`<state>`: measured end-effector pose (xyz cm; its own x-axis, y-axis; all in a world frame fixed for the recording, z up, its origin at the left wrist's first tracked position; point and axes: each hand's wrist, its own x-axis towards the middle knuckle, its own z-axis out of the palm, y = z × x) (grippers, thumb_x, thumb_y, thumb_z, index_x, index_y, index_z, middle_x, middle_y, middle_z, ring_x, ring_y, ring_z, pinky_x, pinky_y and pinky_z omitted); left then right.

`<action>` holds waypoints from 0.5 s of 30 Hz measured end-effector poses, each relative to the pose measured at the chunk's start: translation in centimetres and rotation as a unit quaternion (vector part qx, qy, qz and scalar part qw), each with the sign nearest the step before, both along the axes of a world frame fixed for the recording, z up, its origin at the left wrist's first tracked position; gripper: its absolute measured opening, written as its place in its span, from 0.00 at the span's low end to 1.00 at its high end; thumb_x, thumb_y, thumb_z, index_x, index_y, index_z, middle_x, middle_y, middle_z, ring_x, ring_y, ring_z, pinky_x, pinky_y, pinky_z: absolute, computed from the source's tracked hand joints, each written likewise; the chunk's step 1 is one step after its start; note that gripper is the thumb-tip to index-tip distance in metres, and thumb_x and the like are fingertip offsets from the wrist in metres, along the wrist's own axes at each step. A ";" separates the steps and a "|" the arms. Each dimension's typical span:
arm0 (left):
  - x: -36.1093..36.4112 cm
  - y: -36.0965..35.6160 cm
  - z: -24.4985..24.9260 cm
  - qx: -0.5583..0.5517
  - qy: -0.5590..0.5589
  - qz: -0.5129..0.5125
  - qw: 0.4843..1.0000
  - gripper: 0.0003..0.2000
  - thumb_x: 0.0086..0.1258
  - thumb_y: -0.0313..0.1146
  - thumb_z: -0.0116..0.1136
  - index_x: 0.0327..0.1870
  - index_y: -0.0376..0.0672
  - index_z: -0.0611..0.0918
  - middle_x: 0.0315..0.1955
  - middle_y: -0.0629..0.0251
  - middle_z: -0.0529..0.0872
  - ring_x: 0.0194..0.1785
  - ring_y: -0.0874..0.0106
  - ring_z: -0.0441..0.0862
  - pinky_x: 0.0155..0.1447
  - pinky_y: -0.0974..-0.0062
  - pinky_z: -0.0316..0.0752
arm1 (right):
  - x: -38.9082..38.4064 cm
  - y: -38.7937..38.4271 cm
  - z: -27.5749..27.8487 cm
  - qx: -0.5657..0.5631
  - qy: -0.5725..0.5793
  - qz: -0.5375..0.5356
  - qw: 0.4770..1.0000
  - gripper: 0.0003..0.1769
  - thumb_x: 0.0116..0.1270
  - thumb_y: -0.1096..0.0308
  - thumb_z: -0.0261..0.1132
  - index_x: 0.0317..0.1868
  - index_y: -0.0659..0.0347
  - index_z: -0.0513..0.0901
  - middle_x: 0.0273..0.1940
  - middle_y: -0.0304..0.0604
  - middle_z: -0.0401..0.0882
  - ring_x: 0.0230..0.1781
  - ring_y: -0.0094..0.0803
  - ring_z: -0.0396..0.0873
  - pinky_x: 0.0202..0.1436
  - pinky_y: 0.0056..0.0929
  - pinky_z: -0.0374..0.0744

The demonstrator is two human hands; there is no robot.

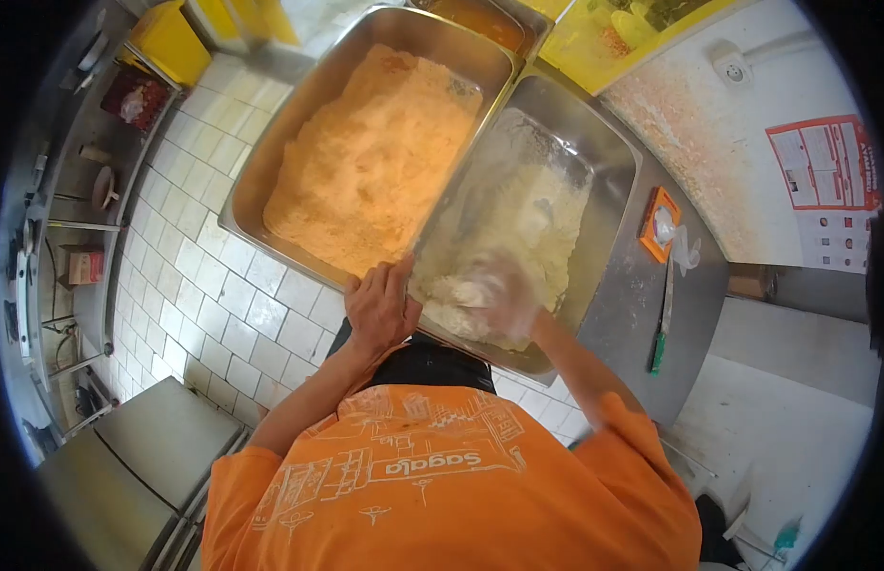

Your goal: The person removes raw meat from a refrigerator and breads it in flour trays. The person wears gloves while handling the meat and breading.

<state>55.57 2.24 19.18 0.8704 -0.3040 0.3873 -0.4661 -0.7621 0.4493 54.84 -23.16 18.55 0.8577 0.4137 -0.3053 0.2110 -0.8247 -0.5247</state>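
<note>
My left hand (pixel 380 305) is closed over the near rim where two deep steel pans meet. The left steel pan (pixel 247 205) holds an orange, breadcrumb-like powder (pixel 366 162). In the right steel pan (pixel 618 157) lies a pale, flour-like powder (pixel 547 228), heaped unevenly and thinner toward the far end. My right hand (pixel 507 300), dusted white and smeared by motion, is down in this powder near the front. Pale floury lumps (pixel 456 309) lie beside its fingers; whether it grips one I cannot tell.
Right of the pans, a steel counter (pixel 608 295) carries a green-handled knife (pixel 661 333) and an orange-framed tool (pixel 659 226) with crumpled plastic. A pan of orange liquid (pixel 480 21) and a yellow bin (pixel 642 29) stand behind. Metal shelving (pixel 85 224) lines the left.
</note>
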 end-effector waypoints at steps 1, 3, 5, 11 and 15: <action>0.0 0.0 0.0 0.003 0.004 0.001 1.000 0.29 0.48 0.35 0.59 0.57 0.40 0.79 0.34 0.59 0.79 0.34 0.63 0.78 0.38 0.66 0.63 | -2.0 -1.3 0.3 0.114 0.051 -0.101 0.987 0.33 0.65 0.41 0.57 0.65 0.50 0.73 0.68 0.40 0.70 0.71 0.40 0.62 0.77 0.40 0.57; 0.0 -0.1 -0.1 0.005 0.009 0.004 1.000 0.30 0.48 0.36 0.60 0.58 0.39 0.79 0.34 0.58 0.79 0.34 0.62 0.78 0.38 0.65 0.63 | -3.6 -3.6 -0.4 0.222 0.101 -0.199 0.949 0.37 0.64 0.45 0.63 0.70 0.49 0.66 0.68 0.44 0.68 0.70 0.45 0.63 0.76 0.43 0.60; 0.0 0.0 -0.1 0.000 0.019 -0.002 1.000 0.29 0.48 0.36 0.60 0.57 0.39 0.79 0.34 0.58 0.79 0.35 0.61 0.78 0.39 0.65 0.63 | -5.1 -5.0 -3.3 -0.248 -0.245 0.081 0.934 0.39 0.63 0.51 0.65 0.72 0.48 0.61 0.66 0.47 0.69 0.66 0.54 0.66 0.76 0.46 0.59; -0.3 -0.1 -0.1 0.006 0.015 0.000 1.000 0.29 0.47 0.34 0.58 0.57 0.39 0.79 0.34 0.58 0.79 0.35 0.62 0.77 0.39 0.64 0.62 | 2.1 0.4 -7.9 -0.182 0.037 -0.432 0.882 0.51 0.49 0.48 0.74 0.71 0.44 0.59 0.75 0.64 0.52 0.76 0.60 0.49 0.75 0.59 0.57; -0.1 0.1 -0.3 -0.004 0.009 -0.004 1.000 0.30 0.46 0.33 0.58 0.57 0.39 0.79 0.33 0.58 0.78 0.34 0.63 0.77 0.39 0.65 0.61 | -0.9 0.9 -1.6 -0.001 -0.047 -0.315 0.948 0.47 0.51 0.59 0.73 0.72 0.48 0.62 0.69 0.63 0.62 0.70 0.59 0.62 0.70 0.59 0.62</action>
<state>55.42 2.38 18.88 0.8749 -0.3075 0.3741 -0.4637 -0.7546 0.4643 53.95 -22.29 16.90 0.9580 -0.1894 -0.2155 -0.2772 -0.8042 -0.5257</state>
